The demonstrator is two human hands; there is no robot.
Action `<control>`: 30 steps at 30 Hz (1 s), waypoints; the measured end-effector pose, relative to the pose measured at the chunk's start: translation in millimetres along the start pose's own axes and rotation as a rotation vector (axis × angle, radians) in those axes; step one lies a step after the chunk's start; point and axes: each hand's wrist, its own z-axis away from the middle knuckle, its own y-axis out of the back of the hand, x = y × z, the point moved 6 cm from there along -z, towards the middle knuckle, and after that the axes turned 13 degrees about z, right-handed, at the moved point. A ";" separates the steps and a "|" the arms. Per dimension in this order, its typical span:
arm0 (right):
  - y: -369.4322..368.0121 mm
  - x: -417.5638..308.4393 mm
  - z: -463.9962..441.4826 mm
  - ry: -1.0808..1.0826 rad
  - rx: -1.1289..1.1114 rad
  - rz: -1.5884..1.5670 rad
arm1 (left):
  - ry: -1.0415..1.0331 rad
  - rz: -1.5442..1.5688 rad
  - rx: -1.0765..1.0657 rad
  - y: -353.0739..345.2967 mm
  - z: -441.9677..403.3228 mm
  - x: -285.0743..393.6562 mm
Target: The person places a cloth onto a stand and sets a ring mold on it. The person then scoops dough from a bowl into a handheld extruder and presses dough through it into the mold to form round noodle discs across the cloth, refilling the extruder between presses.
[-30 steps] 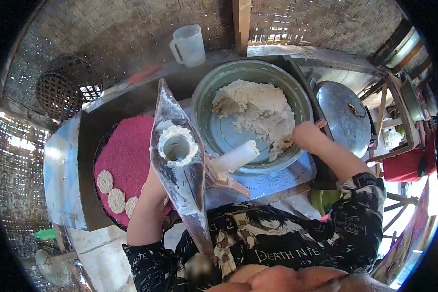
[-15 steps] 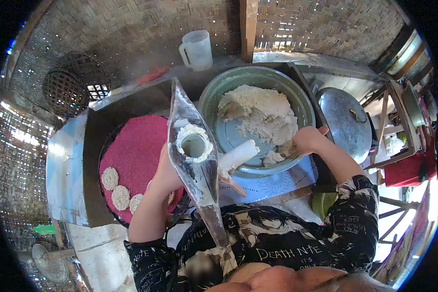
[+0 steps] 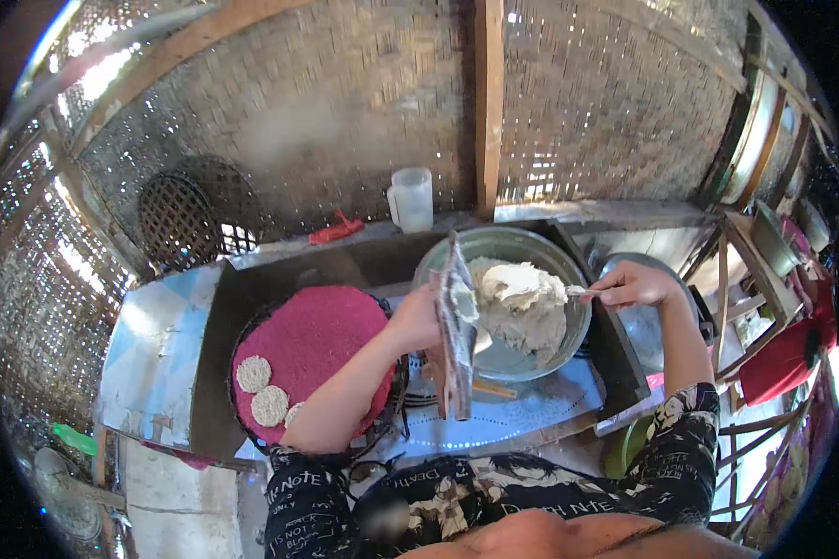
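My left hand (image 3: 418,321) is wrapped round a long wooden press (image 3: 458,335), now turned edge-on above the near left rim of a large green basin (image 3: 503,244). In my right hand (image 3: 639,285), the fingers pinch the thin handle of a spoon (image 3: 578,292), whose head is hidden by a big lump of pale dough (image 3: 524,283). The lump is over the basin, above the rest of the dough (image 3: 531,331). Left of the press lies a round pink surface (image 3: 322,326) with several pale, stringy discs (image 3: 269,406) near its lower left edge.
A translucent jug (image 3: 412,200) and a red object (image 3: 336,229) stand on the ledge behind. A metal lid (image 3: 648,326) is right of the basin, beyond a dark board (image 3: 615,321). Woven baskets (image 3: 175,216) hang on the left wall. A patterned cloth (image 3: 531,410) lies beneath the basin.
My right hand has risen from the basin's near right side, bringing up dough on the spoon. The press has turned from its open-tube face to edge-on. The view has tilted upward.
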 end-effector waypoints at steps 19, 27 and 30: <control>-52.5 -132.8 3.4 0.776 0.864 1.542 | 0.174 0.074 0.185 -51.7 -32.9 -35.4; 55.4 -57.5 22.9 0.449 1.034 1.135 | 0.287 0.098 0.226 -46.6 -43.5 -43.7; 52.8 -44.7 5.6 0.494 0.936 1.054 | 0.345 0.133 0.241 -51.3 -45.3 -33.7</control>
